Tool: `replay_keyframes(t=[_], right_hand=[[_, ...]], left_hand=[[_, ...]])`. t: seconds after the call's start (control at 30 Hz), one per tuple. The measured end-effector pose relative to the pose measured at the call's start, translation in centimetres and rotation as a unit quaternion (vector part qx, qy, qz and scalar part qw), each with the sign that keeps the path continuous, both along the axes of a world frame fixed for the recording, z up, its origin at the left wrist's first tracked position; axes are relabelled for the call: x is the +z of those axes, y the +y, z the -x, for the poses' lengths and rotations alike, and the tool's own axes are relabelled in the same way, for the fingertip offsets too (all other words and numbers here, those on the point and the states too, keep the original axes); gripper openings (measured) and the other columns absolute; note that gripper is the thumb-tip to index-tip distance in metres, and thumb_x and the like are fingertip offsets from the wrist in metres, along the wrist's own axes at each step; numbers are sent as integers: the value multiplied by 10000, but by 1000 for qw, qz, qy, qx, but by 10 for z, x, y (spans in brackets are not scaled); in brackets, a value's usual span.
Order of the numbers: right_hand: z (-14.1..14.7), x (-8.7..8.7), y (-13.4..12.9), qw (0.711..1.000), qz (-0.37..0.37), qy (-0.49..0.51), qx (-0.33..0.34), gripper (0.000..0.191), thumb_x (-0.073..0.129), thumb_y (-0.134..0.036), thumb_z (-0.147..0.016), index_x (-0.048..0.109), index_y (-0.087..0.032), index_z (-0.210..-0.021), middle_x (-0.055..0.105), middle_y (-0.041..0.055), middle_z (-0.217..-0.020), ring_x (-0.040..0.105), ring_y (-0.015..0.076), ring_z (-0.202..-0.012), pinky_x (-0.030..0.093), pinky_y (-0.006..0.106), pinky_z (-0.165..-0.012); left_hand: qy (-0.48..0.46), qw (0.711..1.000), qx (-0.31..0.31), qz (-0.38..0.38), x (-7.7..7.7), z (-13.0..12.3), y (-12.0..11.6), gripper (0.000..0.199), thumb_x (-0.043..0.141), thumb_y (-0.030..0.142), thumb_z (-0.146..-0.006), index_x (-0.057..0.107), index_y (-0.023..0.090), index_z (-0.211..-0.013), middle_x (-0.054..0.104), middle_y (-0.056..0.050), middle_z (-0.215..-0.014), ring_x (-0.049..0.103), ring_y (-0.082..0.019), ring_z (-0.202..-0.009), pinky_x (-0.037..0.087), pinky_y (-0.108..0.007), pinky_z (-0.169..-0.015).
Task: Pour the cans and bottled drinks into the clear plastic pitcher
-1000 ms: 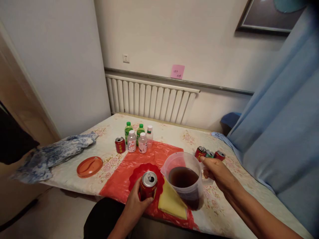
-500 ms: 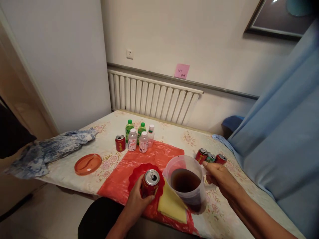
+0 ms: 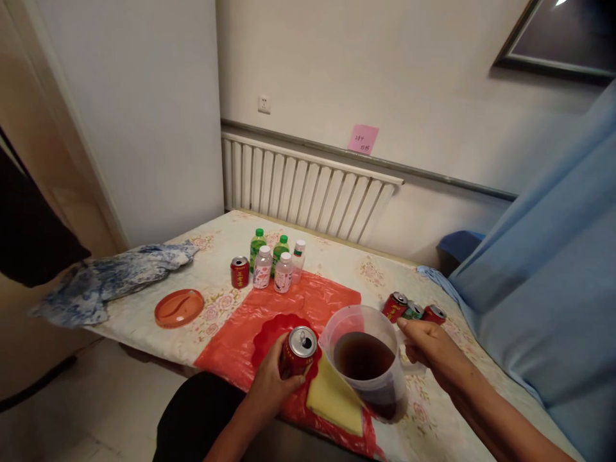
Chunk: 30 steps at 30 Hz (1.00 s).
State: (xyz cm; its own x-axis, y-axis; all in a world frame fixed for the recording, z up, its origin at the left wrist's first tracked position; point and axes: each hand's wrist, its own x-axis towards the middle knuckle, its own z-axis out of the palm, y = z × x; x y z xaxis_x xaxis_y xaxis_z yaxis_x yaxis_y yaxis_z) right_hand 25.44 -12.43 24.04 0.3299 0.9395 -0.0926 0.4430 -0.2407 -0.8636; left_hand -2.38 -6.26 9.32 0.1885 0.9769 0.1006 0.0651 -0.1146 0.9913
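My left hand (image 3: 275, 378) is wrapped round an opened red can (image 3: 299, 351), held upright over a red scalloped plate (image 3: 262, 341). My right hand (image 3: 426, 350) grips the handle of a clear plastic jug (image 3: 363, 359) with dark brown liquid in it. The jug's spout is close to the can's right side, and no liquid is seen flowing. Below them lie a folded yellow cloth (image 3: 334, 401) and a red plastic sheet (image 3: 327, 295).
Several bottles (image 3: 283, 273) and a red can (image 3: 239, 272) stand behind the plate. More cans (image 3: 394, 307) are at the right, near a blue curtain (image 3: 543, 289). An orange dish (image 3: 179, 308) and a patterned cloth (image 3: 120, 279) lie at the left.
The whole view has shifted, so the table and objects appear slightly further right. Both hands keep hold of the can and jug, which stay close together.
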Motion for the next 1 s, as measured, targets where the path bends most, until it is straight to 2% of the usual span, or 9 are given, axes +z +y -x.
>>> replay_keyframes(t=[0.3,0.5,0.73,0.87,1.0], right_hand=[[12,11,2,1000,4,-4,-4,590,552,-759,-652,408,-256,-380,345,-35,-386,231,93,-411,179,301,-469],[8,7,6,1000,18,-12,-14,596,549,-772,-654,408,-253,-396,375,-19,-398,237,96,-420,153,303,-479],[16,5,15,999,34,-23,-20,608,528,-767,-683,397,-248,-396,354,-26,-401,225,94,-430,151,302,-491],[17,-2,23,999,33,-19,-24,595,540,-739,-717,411,-241,-419,397,-21,-416,262,97,-431,185,295,-482],[10,-16,33,999,32,-20,-23,603,519,-747,-738,391,-238,-440,403,-28,-420,252,88,-431,173,280,-477]], left_hand=[[14,999,-34,11,-4,6,14,807,722,100,-551,559,175,-1337,609,-147,-1392,509,-363,-1352,363,-519,-1181],[36,997,-71,-7,2,18,42,800,700,125,-596,504,162,-1371,589,-145,-1417,505,-338,-1354,342,-504,-1185],[76,988,-136,-18,-11,15,76,827,720,116,-611,470,190,-1395,561,-118,-1454,486,-320,-1370,353,-466,-1183],[66,982,-175,-20,-14,9,93,827,704,103,-609,465,196,-1396,567,-105,-1451,494,-309,-1365,360,-454,-1183],[55,981,-185,-22,-24,6,107,818,702,112,-608,475,194,-1389,572,-102,-1446,504,-310,-1354,372,-459,-1177]])
